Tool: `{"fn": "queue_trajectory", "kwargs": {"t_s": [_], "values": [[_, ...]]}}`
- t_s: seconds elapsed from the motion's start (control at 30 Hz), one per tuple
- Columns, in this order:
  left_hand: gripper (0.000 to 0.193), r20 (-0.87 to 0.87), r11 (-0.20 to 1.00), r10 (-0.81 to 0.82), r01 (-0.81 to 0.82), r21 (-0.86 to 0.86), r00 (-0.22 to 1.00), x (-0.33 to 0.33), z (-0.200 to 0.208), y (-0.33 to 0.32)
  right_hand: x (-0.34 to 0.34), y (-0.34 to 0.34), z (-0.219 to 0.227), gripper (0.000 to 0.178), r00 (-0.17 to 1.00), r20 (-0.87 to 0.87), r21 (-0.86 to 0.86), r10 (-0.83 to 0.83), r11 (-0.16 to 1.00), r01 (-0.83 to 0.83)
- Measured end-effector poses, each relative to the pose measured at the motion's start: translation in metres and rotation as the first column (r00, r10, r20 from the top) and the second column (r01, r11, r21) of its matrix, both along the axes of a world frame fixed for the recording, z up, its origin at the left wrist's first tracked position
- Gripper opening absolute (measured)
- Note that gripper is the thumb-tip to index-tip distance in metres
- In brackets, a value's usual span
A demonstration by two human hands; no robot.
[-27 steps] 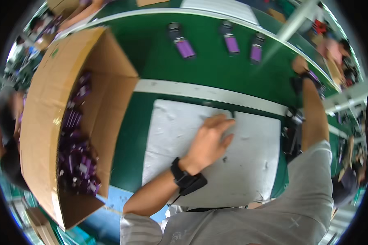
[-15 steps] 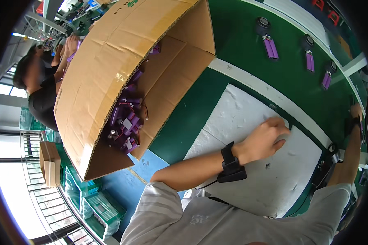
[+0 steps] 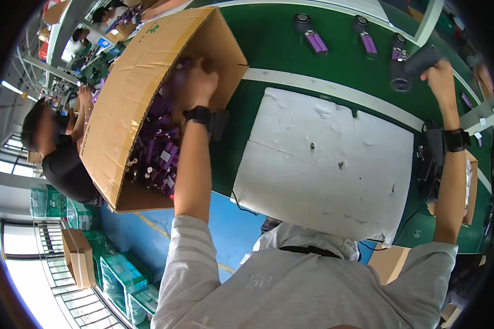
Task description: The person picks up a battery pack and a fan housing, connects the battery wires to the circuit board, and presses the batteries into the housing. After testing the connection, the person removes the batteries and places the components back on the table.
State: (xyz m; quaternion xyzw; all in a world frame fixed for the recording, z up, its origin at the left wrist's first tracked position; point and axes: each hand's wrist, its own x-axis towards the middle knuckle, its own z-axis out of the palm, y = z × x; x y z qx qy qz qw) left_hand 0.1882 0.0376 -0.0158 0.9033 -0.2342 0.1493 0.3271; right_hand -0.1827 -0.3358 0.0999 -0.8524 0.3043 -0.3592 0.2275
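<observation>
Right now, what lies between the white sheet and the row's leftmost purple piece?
In the head view, green tabletop and a white strip separate the purple piece from the sheet.

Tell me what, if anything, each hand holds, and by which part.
Right hand: a dark device, apparently by its handle-like end. Left hand: can't be told; it's blurred inside the cardboard box.

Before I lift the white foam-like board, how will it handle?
The white foam-like board is probably stiff: it lies flat. Pits and a notched edge suggest it dents or chips easily. Its foamy look hints it's light for its size.
</observation>
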Motion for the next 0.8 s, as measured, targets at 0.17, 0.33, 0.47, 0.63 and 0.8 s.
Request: {"fn": "queue_trajectory", "kwargs": {"t_s": [0.17, 0.33, 0.47, 0.63, 0.8], "values": [[0.066, -0.075, 0.775, 0.131, -0.055, 0.629, 0.989, 0.091, -0.006, 0.042, -0.025, 0.09, -0.012, 0.027, 0.977, 0.138, 0.609, 0.165, 0.764, -0.215], [0.054, 0.059, 0.734, 0.019, -0.054, 0.677, 0.998, 0.101, -0.026, 0.046, -0.061, 0.124, -0.052, 0.02, 0.913, 0.275, 0.396, 0.303, 0.829, -0.395], [0.039, -0.042, 0.712, 0.089, -0.035, 0.701, 0.995, 0.076, -0.002, 0.04, -0.082, 0.152, -0.085, 0.014, 0.865, -0.03, 0.079, 0.5, 0.864, -0.497], [0.029, 0.156, 0.969, -0.06, 0.02, 0.246, 0.986, -0.004, 0.028, 0.022, -0.1, 0.162, -0.104, 0.013, 0.856, -0.089, 0.136, 0.509, 0.858, -0.496], [0.033, 0.093, 0.892, -0.32, 0.333, -0.305, 0.943, -0.168, 0.077, -0.026, -0.104, 0.156, -0.085, 0.009, 0.807, -0.163, 0.332, 0.567, 0.802, -0.496]]}}
